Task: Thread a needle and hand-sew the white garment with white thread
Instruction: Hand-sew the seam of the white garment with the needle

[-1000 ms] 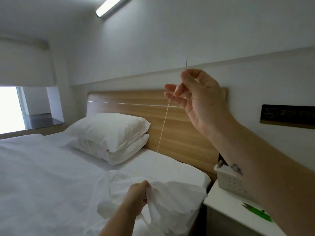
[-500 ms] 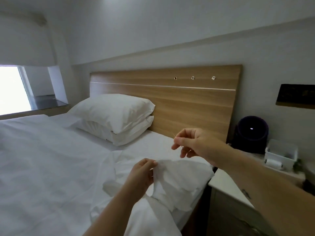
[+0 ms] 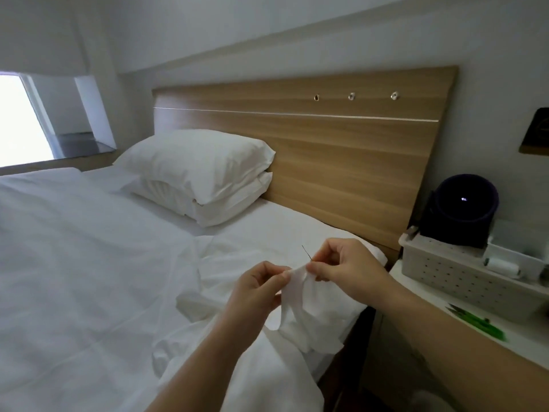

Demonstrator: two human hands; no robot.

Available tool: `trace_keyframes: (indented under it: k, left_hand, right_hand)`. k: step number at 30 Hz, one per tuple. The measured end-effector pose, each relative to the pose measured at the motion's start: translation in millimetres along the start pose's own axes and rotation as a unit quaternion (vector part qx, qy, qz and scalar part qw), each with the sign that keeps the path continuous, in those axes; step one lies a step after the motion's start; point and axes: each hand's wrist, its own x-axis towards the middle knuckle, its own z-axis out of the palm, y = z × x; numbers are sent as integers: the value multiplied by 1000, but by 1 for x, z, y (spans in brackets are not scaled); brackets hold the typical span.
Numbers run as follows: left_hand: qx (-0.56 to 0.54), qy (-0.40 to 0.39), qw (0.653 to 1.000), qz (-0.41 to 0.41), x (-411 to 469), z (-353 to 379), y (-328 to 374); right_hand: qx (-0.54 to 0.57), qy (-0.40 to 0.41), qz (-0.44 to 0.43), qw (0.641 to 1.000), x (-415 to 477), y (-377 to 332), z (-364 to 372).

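Two pillows (image 3: 202, 173) lie stacked on the bed (image 3: 74, 278) against the headboard (image 3: 341, 162) behind them, with a window (image 3: 20, 126) far to the left. To the right of the bed is a nightstand (image 3: 430, 310), which carries a basket (image 3: 463, 278), a round device (image 3: 463, 203) behind it, a spool (image 3: 502, 267) toward the basket's right end and scissors (image 3: 475, 321) in front. The garment (image 3: 312, 307) lies at the bed's right edge, where the left hand (image 3: 255, 292) lifts a fold of it and the right hand (image 3: 347, 269), just beside, pinches a needle (image 3: 306, 253).

Needle (image 3: 306, 253): lower end hidden between the fingers of the right hand (image 3: 347, 269). White thread: too fine to discern against the white garment (image 3: 309, 304). Dark wall panel (image 3: 536, 130): cut off by the right edge. Green item (image 3: 478, 324) on the nightstand (image 3: 421, 295): blurred, unidentifiable
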Motion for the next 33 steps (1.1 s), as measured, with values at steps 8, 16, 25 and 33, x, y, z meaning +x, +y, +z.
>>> trace_keyframes:
  k: [8, 16, 25, 33]
  left_hand:
    - [51, 23, 998, 14, 5, 0, 1]
    - [142, 7, 988, 54, 2, 0, 5]
    - [166, 7, 984, 68, 4, 2, 24]
    - [117, -120, 986, 19, 8, 24, 67]
  right_hand:
    - [-34, 20, -10, 999, 4, -5, -28]
    - [-130, -42, -96, 986, 0, -25, -31]
    - [78, -22, -42, 996, 5, -45, -45]
    - [169, -31, -39, 984, 11, -81, -49]
